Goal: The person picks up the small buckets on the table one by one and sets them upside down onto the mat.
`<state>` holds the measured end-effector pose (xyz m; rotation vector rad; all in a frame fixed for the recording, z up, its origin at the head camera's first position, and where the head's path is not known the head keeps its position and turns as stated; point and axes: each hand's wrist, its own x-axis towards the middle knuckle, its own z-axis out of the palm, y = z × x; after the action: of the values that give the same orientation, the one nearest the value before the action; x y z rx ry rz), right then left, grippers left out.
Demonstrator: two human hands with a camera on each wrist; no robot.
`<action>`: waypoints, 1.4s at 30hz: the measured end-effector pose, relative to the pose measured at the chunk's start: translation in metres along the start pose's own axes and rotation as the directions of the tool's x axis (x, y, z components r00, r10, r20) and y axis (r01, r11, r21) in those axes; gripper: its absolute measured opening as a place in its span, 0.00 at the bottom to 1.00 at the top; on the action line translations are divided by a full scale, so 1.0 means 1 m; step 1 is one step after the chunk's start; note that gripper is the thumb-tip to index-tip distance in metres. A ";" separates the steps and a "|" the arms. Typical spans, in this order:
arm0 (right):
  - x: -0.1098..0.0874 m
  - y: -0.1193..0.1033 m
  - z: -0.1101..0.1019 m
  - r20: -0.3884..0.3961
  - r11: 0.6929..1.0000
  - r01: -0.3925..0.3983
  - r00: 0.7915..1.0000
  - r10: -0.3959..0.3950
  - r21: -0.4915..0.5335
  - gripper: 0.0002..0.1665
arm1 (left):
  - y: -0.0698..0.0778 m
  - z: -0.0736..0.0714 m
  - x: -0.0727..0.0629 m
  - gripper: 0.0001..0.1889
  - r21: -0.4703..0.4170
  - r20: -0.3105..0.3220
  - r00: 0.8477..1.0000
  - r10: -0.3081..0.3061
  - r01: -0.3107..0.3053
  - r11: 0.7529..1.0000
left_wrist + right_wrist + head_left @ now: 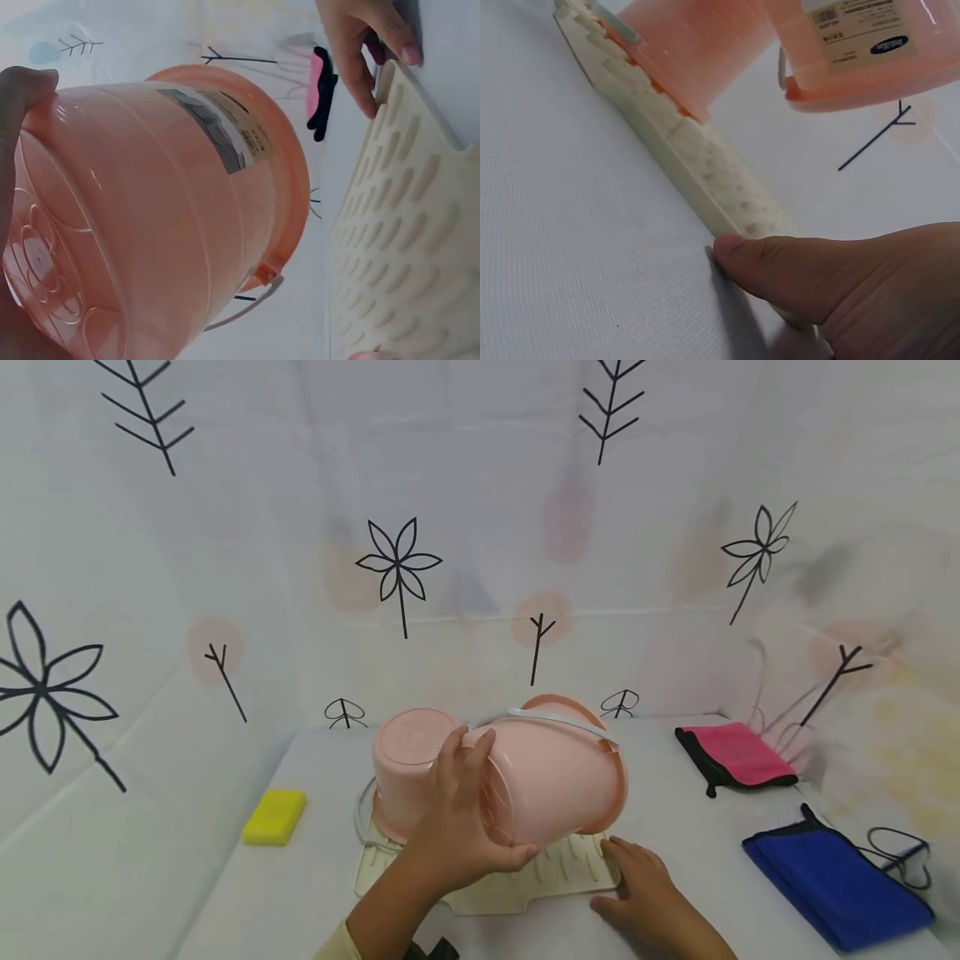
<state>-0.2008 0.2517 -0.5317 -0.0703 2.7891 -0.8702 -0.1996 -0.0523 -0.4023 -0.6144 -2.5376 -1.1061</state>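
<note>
My left hand [453,831] grips a pink bucket [558,777] round its base, holding it tilted on its side with the rim toward the far right. Its grey handle [536,717] hangs across the upper side, and a paper label [217,127] shows in the left wrist view. Under it lies a cream ridged drain tray [555,870]. A second pink bucket [405,768] stands upside down on the tray's left part. At the tray's right end my right hand [645,893] grips the edge, with the thumb [757,262] against the near side.
A yellow sponge [274,817] lies on the white table at the left. To the right are a pink pouch [750,753] with black trim and a blue pouch [836,885]. A patterned white cloth [480,527] hangs behind. Something black [431,950] shows at the bottom edge.
</note>
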 end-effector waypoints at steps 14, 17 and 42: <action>0.001 0.002 0.001 -0.052 0.997 0.067 0.996 -0.069 -0.043 0.58 | 0.003 0.004 0.023 0.71 0.258 0.062 0.998 0.022 -0.038 0.965; 0.000 0.002 0.002 -0.066 0.995 0.092 0.993 -0.095 -0.048 0.57 | 0.002 0.007 0.028 0.70 0.337 0.093 0.996 0.011 -0.042 0.940; -0.001 0.001 0.001 -0.054 0.995 0.070 0.996 -0.074 -0.067 0.58 | 0.032 0.060 0.049 0.67 0.504 0.027 0.971 -0.237 0.192 0.842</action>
<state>-0.1996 0.2524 -0.5327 -0.1599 2.8841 -0.8096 -0.2321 0.0245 -0.4005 -0.2460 -2.8593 -0.4366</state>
